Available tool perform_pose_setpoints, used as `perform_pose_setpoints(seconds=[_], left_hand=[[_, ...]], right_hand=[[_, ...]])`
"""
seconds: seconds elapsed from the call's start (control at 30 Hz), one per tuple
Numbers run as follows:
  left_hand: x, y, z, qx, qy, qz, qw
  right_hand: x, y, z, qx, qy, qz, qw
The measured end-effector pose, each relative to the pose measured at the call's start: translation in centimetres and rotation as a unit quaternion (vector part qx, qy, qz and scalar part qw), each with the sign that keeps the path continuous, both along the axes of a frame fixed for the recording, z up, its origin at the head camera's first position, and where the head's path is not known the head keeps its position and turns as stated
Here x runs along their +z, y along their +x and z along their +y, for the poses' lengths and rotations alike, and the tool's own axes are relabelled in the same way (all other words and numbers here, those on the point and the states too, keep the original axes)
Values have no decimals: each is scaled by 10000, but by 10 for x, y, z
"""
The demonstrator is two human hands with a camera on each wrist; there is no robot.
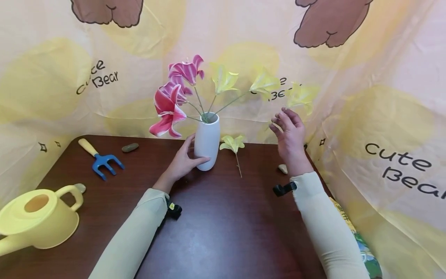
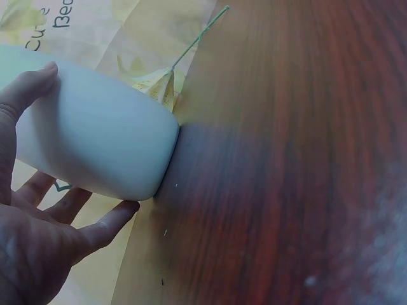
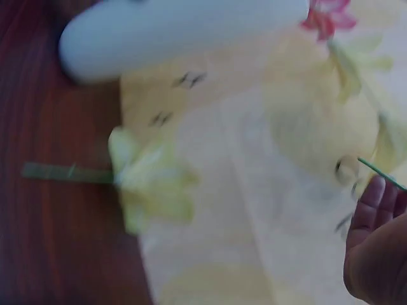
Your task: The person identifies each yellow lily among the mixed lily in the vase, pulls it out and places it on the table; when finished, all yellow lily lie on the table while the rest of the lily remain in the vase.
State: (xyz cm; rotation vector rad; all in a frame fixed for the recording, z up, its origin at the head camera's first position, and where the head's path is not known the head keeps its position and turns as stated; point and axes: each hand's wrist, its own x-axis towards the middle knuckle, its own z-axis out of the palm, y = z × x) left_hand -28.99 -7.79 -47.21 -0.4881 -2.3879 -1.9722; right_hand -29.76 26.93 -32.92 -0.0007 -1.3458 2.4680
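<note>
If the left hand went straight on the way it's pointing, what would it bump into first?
The white vase, at once: the left hand grips its side. What it might meet past the vase is harder to say, as depth is unclear.

the patterned backdrop cloth [image 1: 223, 27] reads "cute bear" in several places.

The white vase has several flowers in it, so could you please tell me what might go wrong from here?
The slim vase might tip if the left hand loosened its hold, as pink flowers lean out over one side. The yellow flower in the right hand could catch on those in the vase if brought closer. The loose flower lying beside the vase might get knocked.
</note>
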Motion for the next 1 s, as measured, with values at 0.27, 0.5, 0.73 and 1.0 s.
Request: perform_pose_setpoints(seconds=[0.27,0.5,0.73,1.0], left_hand=[[-2,-2,-1,-31,119,55,9999],[-2,-2,0,-32,73,2,10000],[-1,-1,0,-65,103,-109,9999],[-1,-1,0,-69,62,-103,9999]], right_hand=[[-47,-10,42,167,1116,-1298,9851],[-82,-10,45,508,2942,-1985,9335],[-109,-13,38,743,4427,-2411,8605],[-121,-13,29,944,4524,-2700,8447]])
